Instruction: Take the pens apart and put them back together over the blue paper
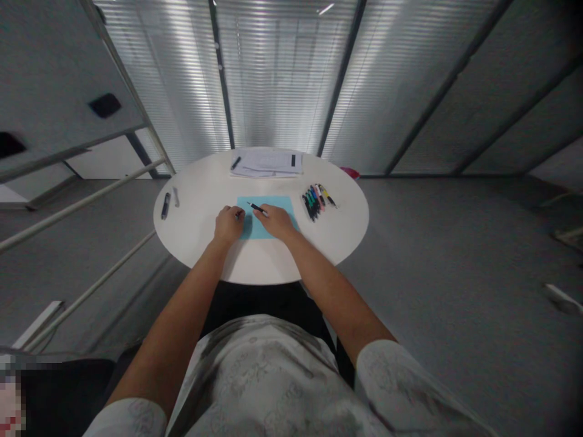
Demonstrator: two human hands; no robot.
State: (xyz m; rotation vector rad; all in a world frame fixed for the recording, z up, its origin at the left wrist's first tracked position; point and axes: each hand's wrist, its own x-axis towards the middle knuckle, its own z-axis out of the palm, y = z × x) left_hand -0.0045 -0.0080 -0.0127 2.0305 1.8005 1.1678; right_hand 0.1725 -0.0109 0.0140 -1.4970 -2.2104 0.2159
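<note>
On the white oval table, a light blue sheet (268,230) lies under and between my two hands. My right hand (277,221) is closed around a black pen (257,208), its tip pointing up and left over the sheet. At the left edge of the sheet, my left hand (229,224) has its fingers pressed together on a small dark object (239,214), perhaps a pen cap; it is too small to name for certain.
Several pens and markers (314,202) lie to the right on the table (350,227). Papers (266,164) are at the far edge. A dark pen (166,206) and a pale item (175,196) lie at the left. White rails (82,207) stand left of the table.
</note>
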